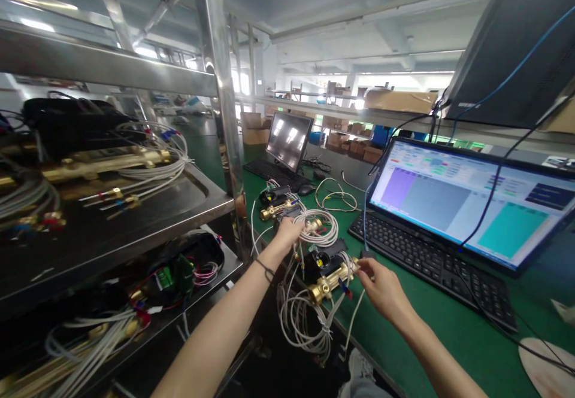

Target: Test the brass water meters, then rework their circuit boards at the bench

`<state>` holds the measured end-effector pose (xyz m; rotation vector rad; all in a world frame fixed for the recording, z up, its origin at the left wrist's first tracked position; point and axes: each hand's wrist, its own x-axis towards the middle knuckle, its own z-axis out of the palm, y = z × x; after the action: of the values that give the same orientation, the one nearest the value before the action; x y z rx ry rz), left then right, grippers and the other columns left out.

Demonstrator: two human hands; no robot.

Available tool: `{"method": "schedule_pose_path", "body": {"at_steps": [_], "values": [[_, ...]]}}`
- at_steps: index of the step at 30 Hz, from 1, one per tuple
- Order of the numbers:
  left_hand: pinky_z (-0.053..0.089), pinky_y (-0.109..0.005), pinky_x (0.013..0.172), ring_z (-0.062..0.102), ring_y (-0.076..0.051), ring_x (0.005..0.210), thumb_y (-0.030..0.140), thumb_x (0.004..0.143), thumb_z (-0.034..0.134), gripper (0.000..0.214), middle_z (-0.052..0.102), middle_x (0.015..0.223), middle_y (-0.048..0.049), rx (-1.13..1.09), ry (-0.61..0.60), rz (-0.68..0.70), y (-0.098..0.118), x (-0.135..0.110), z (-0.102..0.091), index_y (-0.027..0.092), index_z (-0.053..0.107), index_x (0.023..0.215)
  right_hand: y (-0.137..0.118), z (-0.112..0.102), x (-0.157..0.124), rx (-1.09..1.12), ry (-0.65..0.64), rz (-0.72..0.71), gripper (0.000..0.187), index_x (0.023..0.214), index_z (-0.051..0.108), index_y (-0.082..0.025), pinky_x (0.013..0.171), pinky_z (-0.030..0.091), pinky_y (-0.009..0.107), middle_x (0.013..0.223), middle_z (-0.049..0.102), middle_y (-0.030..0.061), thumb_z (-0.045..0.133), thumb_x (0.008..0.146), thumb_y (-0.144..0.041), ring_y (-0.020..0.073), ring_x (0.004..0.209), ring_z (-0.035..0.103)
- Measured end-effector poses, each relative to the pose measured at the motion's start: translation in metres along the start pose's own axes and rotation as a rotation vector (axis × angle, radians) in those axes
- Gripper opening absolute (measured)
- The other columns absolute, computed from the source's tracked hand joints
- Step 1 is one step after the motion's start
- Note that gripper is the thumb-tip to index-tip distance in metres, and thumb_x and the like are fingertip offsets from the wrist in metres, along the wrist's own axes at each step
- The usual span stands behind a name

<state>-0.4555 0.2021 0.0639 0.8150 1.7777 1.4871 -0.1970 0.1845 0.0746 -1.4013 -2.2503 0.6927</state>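
Brass fitting (pixel 331 283) lies at the near edge of the green worktop (pixel 431 332), its long axis running from that edge inward to the right hand (pixel 381 284), the nearer of the two. Right thumb and fingers are drawn together at the inner end; a hold cannot be confirmed. Left hand (pixel 288 234), farther along the edge, is half curled against a white cable coil (pixel 332 230); its grip is hidden.

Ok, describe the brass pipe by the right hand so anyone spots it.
Find the lit screen and the black keyboard below it. Near the keyboard's left end, the right hand is at one end of the brass pipe. It lies nearest the camera of those on the green table.
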Motion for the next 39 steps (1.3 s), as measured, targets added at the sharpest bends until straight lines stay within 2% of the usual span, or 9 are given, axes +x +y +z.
{"method": "schedule_pose_path", "body": {"at_steps": [5, 11, 17, 20, 22, 27, 33, 36, 39], "values": [[0.051, -0.026, 0.057, 0.058, -0.011, 0.061, 0.032, 0.092, 0.054, 0.022, 0.059, 0.076, -0.0006, -0.165, -0.121, -0.118, -0.001, 0.003, -0.030, 0.011, 0.059, 0.088, 0.002, -0.004, 0.012, -0.012, 0.019, 0.052, 0.023, 0.099, 0.062, -0.018, 0.082, 0.044, 0.026, 0.098, 0.070, 0.0045, 0.047, 0.082, -0.021, 0.0171, 0.091, 0.064], [0.047, -0.021, 0.050, 0.053, -0.008, 0.054, 0.029, 0.090, 0.056, 0.019, 0.056, 0.070, 0.0018, -0.142, -0.067, -0.093, -0.004, 0.000, -0.054, 0.011, 0.058, 0.085, -0.016, 0.008, 0.038, -0.030, 0.017, 0.109, 0.029, 0.105, 0.061, -0.015, 0.080, 0.043, 0.028, 0.095, 0.070, 0.0072, 0.049, 0.082, -0.027, 0.0197, 0.090, 0.064], [0.049, -0.024, 0.053, 0.055, -0.010, 0.057, 0.031, 0.091, 0.054, 0.020, 0.057, 0.073, 0.0008, 0.080, 0.023, -0.024, -0.014, 0.005, -0.071, 0.011, 0.058, 0.089, -0.024, 0.021, 0.059, -0.026, 0.002, 0.203, 0.038, 0.109, 0.058, -0.014, 0.081, 0.044, 0.030, 0.101, 0.068, 0.0109, 0.048, 0.084, -0.040, 0.0213, 0.094, 0.063], [0.053, -0.033, 0.067, 0.060, -0.015, 0.070, 0.022, 0.086, 0.061, 0.013, 0.061, 0.080, -0.0020, 0.271, 0.109, 0.092, -0.027, -0.001, -0.071, 0.011, 0.059, 0.092, -0.025, 0.027, 0.067, -0.014, 0.003, 0.261, 0.043, 0.110, 0.056, -0.012, 0.084, 0.045, 0.034, 0.102, 0.067, 0.0126, 0.048, 0.085, -0.046, 0.0201, 0.093, 0.063], [0.050, -0.043, 0.083, 0.061, -0.022, 0.087, 0.012, 0.082, 0.060, 0.022, 0.062, 0.091, -0.0074, 0.399, 0.190, 0.215, -0.034, -0.009, -0.070, 0.012, 0.056, 0.104, -0.026, 0.030, 0.070, 0.004, -0.006, 0.294, 0.046, 0.109, 0.056, -0.012, 0.083, 0.046, 0.036, 0.099, 0.067, 0.0108, 0.046, 0.087, -0.051, 0.0179, 0.088, 0.063], [0.031, -0.052, 0.106, 0.040, -0.030, 0.124, 0.001, 0.082, 0.039, 0.047, 0.049, 0.126, -0.0192, 0.621, 0.299, 0.592, -0.035, -0.036, -0.061, 0.010, 0.040, 0.129, -0.031, 0.034, 0.076, 0.051, -0.066, 0.361, 0.051, 0.095, 0.061, -0.013, 0.075, 0.050, 0.034, 0.085, 0.068, 0.0049, 0.040, 0.088, -0.059, 0.0133, 0.073, 0.063], [0.030, -0.044, 0.111, 0.040, -0.021, 0.127, 0.006, 0.085, 0.039, 0.042, 0.052, 0.129, -0.0065, 0.828, 0.055, 0.979, -0.024, -0.060, -0.040, 0.021, 0.052, 0.122, -0.040, 0.033, 0.084, 0.072, -0.120, 0.449, 0.064, 0.073, 0.063, -0.013, 0.065, 0.051, 0.030, 0.065, 0.066, 0.0053, 0.032, 0.085, -0.068, 0.0123, 0.055, 0.061], [0.028, -0.045, 0.112, 0.037, -0.021, 0.131, 0.002, 0.080, 0.043, 0.043, 0.051, 0.133, -0.0058, 0.935, -0.009, 1.045, -0.022, -0.062, -0.036, 0.023, 0.059, 0.113, -0.041, 0.034, 0.086, 0.089, -0.128, 0.468, 0.059, 0.078, 0.063, -0.013, 0.066, 0.051, 0.031, 0.068, 0.067, 0.0040, 0.037, 0.086, -0.065, 0.0120, 0.059, 0.061], [0.024, -0.047, 0.113, 0.030, -0.026, 0.135, 0.012, 0.082, 0.050, 0.022, 0.044, 0.140, -0.0113, 1.019, 0.031, 1.042, -0.019, -0.061, -0.037, 0.018, 0.064, 0.099, -0.041, 0.036, 0.085, 0.131, -0.139, 0.467, 0.049, 0.084, 0.062, -0.014, 0.070, 0.051, 0.031, 0.074, 0.067, 0.0020, 0.042, 0.088, -0.059, 0.0114, 0.065, 0.062]]}}
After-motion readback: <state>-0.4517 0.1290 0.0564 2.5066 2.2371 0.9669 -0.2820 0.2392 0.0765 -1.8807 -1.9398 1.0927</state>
